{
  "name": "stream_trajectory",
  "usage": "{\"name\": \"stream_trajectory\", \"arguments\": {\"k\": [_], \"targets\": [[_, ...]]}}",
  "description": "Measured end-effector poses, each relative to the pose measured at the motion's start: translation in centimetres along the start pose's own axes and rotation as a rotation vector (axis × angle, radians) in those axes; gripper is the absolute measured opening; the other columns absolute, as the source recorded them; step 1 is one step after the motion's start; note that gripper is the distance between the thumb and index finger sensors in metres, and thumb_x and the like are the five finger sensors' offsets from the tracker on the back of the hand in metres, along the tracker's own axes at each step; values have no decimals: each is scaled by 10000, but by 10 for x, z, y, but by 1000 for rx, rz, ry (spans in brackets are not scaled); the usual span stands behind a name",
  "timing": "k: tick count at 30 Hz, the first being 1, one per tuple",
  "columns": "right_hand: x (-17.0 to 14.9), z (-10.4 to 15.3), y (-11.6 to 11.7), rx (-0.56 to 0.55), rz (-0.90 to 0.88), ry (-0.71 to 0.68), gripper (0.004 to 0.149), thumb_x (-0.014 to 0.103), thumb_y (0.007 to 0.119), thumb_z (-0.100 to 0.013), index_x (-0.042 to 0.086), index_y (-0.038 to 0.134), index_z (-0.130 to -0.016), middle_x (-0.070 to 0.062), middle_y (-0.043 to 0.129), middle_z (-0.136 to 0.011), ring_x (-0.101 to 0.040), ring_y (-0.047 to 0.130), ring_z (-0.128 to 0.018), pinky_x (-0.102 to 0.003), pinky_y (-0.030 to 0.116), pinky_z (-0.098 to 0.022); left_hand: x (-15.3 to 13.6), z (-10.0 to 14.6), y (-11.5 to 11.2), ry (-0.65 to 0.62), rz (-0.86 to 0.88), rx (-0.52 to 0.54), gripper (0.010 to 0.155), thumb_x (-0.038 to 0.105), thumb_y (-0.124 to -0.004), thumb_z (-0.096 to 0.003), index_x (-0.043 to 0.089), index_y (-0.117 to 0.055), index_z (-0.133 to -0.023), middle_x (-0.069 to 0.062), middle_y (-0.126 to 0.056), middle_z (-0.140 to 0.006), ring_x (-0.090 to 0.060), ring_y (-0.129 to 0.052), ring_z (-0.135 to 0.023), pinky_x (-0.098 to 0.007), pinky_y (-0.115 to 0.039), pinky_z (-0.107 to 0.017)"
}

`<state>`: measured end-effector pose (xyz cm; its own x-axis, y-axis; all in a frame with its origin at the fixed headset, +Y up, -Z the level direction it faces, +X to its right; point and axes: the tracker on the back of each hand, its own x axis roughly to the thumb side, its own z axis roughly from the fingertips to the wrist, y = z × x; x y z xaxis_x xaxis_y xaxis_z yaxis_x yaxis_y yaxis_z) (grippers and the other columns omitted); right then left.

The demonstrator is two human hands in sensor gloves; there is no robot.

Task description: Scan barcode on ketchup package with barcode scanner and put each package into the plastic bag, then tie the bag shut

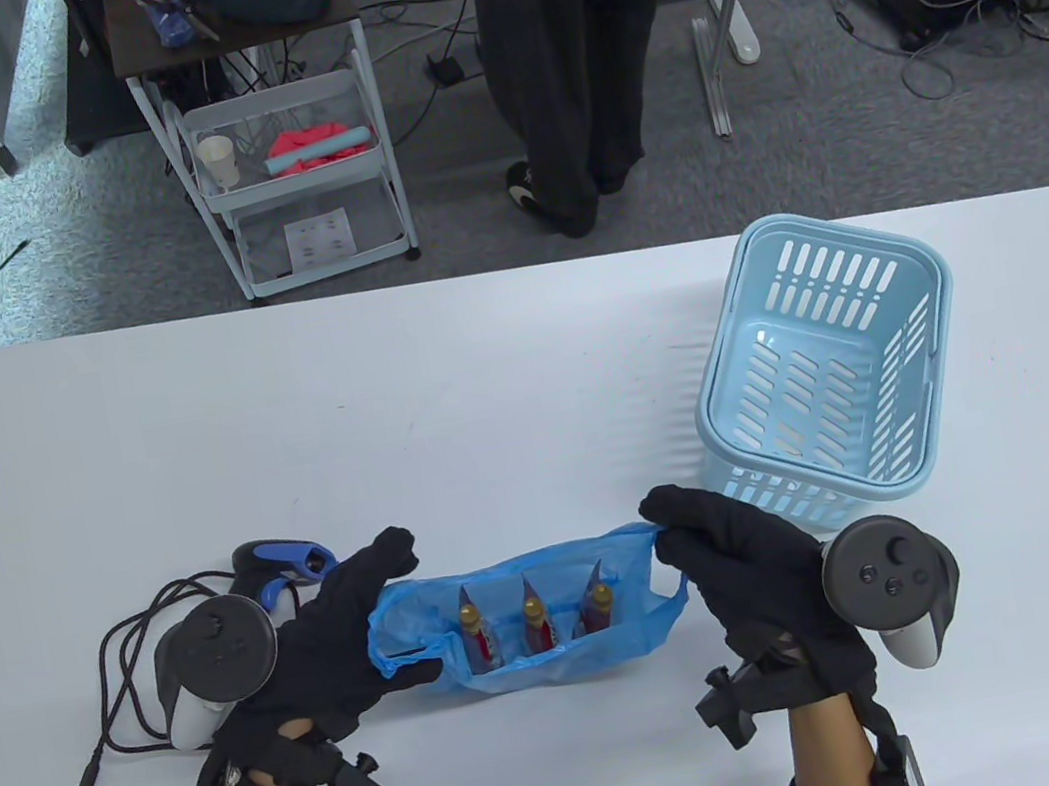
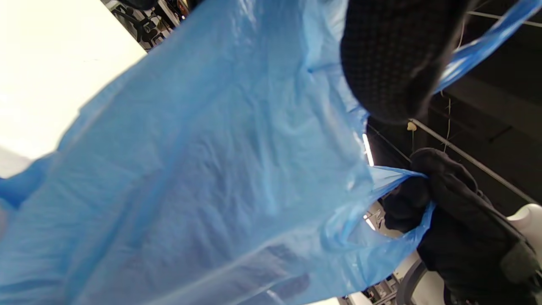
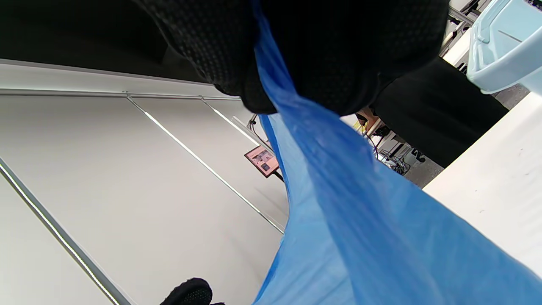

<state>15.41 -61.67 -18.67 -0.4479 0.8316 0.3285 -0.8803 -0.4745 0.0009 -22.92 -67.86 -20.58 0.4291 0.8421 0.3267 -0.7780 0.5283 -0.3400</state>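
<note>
A blue plastic bag (image 1: 532, 667) lies stretched out near the table's front edge, its mouth facing away from me. Three ketchup packages (image 1: 537, 622) stand side by side inside it, showing through the film. My left hand (image 1: 391, 611) grips the bag's left handle end, fingers above and thumb below. My right hand (image 1: 662, 527) pinches the right handle, which runs out between its curled fingers (image 3: 338, 55) in the right wrist view. In the left wrist view the bag (image 2: 211, 169) fills the frame. The barcode scanner (image 1: 284, 569) lies on the table just behind my left hand.
A light blue slotted basket (image 1: 825, 370) stands at the right, just behind my right hand. The scanner's black cable (image 1: 123, 677) loops to the left of my left hand. Beyond the far table edge a person stands beside a white cart (image 1: 293, 170).
</note>
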Motion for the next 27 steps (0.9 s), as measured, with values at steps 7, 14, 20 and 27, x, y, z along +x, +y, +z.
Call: {"name": "stream_trajectory", "arguments": {"k": [7, 14, 20, 27], "targets": [[0, 0, 0, 3, -4, -1, 399, 232, 774, -549, 134, 758, -935, -108, 897, -730, -372, 885, -647, -519, 736, -516, 0, -7, -8, -16, 25, 43, 529, 414, -854, -446, 338, -788, -966, 85, -816, -811, -282, -843, -839, -619, -587, -768], [-1, 0, -2, 8, -21, -8, 418, 244, 777, -548, 129, 748, -948, -121, 892, -748, -385, 878, -662, -528, 730, -526, -5, -6, -10, -30, 74, 54, 403, 402, -775, -497, 315, -843, -885, 84, -810, -802, -288, -836, -822, -612, -585, -766], [-3, 10, -12, 23, -38, -63, 519, 315, 786, -547, 116, 681, -1015, -193, 818, -899, -458, 813, -781, -587, 676, -594, -6, -2, -6, -55, 110, 59, 401, 399, -732, -519, 336, -795, -910, 49, -735, -962, -330, -753, -959, -627, -548, -777], [-24, 39, -26, 45, -59, -81, 653, 370, 792, -541, 123, 554, -1097, -218, 656, -1074, -507, 687, -918, -645, 588, -663, -10, 0, -8, -65, 167, 74, 402, 399, -703, -533, 331, -769, -924, 19, -718, -996, -353, -743, -970, -627, -553, -770]]}}
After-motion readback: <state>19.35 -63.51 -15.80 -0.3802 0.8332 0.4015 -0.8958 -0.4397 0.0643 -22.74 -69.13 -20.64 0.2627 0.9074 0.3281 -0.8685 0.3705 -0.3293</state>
